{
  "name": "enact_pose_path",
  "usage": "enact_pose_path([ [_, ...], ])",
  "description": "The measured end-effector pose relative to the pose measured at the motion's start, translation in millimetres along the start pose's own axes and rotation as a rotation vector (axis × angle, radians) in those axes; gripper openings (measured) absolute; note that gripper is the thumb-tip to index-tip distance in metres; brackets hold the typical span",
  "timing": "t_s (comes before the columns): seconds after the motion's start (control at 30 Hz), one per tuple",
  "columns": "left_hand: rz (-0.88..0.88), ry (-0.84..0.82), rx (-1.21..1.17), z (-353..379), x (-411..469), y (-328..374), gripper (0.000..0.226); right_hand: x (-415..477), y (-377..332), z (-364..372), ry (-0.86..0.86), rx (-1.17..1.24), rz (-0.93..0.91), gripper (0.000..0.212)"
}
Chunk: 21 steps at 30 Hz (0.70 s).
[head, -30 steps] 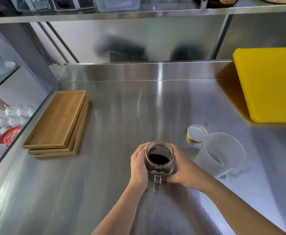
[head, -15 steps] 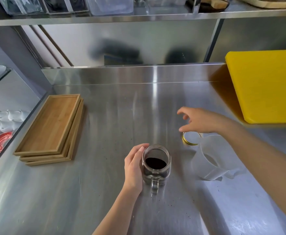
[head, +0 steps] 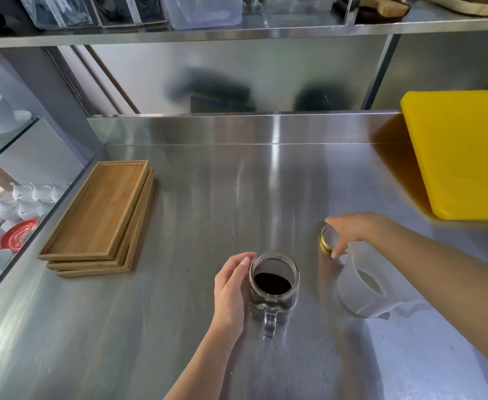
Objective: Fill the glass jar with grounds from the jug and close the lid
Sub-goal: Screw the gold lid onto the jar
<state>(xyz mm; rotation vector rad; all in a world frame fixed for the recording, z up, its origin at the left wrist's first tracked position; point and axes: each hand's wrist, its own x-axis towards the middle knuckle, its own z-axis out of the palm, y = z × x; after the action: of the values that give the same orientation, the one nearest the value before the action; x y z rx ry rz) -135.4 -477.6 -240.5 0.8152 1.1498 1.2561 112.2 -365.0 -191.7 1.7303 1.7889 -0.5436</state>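
Note:
The glass jar (head: 274, 280) stands upright and uncovered on the steel counter, handle towards me, with dark grounds in its lower part. My left hand (head: 231, 293) cups its left side. The gold-rimmed lid (head: 326, 241) lies flat on the counter behind and right of the jar. My right hand (head: 352, 229) is down over the lid, index finger at the far rim and thumb at the near rim. The translucent white jug (head: 364, 287) stands just right of the jar, under my right forearm, and looks nearly empty.
Stacked wooden trays (head: 101, 217) lie at the left of the counter (head: 196, 215). A yellow cutting board (head: 465, 157) leans at the back right. White cups and a red saucer (head: 17, 238) sit below a glass shelf on the far left. Spilled grounds speckle the counter near the jar.
My right hand left the jar, reached back over the jug and came down onto the lid. My left hand stayed on the jar.

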Motion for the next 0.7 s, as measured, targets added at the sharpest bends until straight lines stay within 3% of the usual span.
enact_pose_path([
  [0.1,-0.015,0.01,-0.008,-0.9,0.8,-0.9,0.027,-3.4,-2.3,-0.8,0.009,-0.035,0.01,0.057],
  [0.23,-0.02,0.014,-0.011,-1.3,1.7,-1.9,0.024,-18.0,-6.4,-9.0,0.191,0.018,-0.006,0.051],
  [0.37,-0.027,0.01,-0.009,-0.9,1.1,-2.7,0.021,-44.6,-16.9,-31.0,0.348,0.3,-0.203,0.064],
  [0.53,-0.021,0.006,-0.018,0.9,0.0,-1.1,0.018,-82.8,-48.4,-41.7,0.547,0.472,-0.427,0.052],
  [0.7,-0.003,0.009,-0.007,-1.9,-3.5,2.7,0.017,-108.4,-68.2,-31.7,0.544,0.711,-0.594,0.049],
])
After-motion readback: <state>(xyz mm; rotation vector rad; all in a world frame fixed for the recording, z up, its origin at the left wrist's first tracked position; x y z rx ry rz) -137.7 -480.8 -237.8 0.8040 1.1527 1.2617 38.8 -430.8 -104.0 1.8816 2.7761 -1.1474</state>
